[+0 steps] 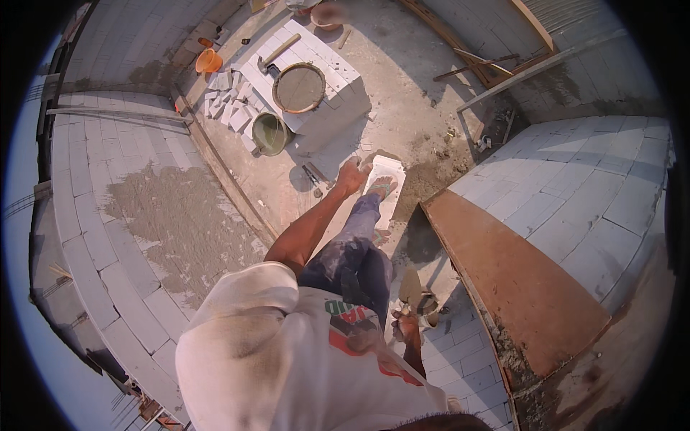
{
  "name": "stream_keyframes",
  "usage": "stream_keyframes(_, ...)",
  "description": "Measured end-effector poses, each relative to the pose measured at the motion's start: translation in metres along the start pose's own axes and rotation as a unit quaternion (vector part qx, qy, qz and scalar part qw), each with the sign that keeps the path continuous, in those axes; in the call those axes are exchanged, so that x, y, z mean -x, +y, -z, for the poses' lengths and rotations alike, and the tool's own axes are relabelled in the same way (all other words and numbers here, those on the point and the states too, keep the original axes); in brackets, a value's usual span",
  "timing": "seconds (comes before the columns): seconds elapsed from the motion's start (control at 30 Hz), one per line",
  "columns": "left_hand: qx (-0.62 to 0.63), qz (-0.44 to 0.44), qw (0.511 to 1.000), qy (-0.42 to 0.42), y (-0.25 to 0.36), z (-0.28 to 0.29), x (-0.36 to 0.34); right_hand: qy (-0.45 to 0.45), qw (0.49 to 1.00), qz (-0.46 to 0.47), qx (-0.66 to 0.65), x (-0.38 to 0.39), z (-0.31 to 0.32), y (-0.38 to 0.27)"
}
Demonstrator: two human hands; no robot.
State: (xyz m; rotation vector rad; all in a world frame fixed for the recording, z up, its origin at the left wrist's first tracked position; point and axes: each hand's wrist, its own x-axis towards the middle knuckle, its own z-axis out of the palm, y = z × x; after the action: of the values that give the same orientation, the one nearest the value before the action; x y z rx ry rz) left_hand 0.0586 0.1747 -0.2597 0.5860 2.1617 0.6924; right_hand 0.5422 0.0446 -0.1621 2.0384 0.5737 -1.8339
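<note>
My left hand (351,177) hangs low in front of me, beside a long white block (391,205) on the floor. Its fingers look loosely apart, and I see nothing in them. My sandalled foot (382,188) rests on that block. Down by my right side, my right hand (407,323) is closed round a trowel (410,289) whose blade points away from me. The trowel's handle is mostly hidden in the fingers. A small container (429,310) stands just past that hand.
A stack of white blocks (327,115) carries a hammer (282,52) and a round mortar pan (299,87). A bucket (271,133) tilts beside it, near broken block pieces (233,104). Mortar-smeared block wall (180,223) rises left; a brown board (514,280) edges the right.
</note>
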Motion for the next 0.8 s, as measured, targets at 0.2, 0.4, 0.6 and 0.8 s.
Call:
stream_keyframes(0.2, 0.07, 0.15, 0.96, 0.225, -0.169, 0.099, -0.151, -0.015, 0.998, -0.044, 0.045, -0.043, -0.003, -0.066)
stream_keyframes(0.4, -0.005, 0.114, 0.943, 0.312, -0.149, 0.202, -0.265, -0.017, 0.998, -0.004, 0.054, -0.078, -0.005, -0.101)
stream_keyframes(0.6, -0.017, 0.016, 0.949, 0.314, -0.152, 0.261, -0.341, -0.035, 0.996, -0.029, 0.072, -0.087, 0.003, -0.125)
stream_keyframes(0.8, 0.076, 0.021, 0.987, 0.137, -0.106, 0.245, -0.343, -0.031, 0.998, -0.015, 0.061, -0.096, -0.011, -0.134)
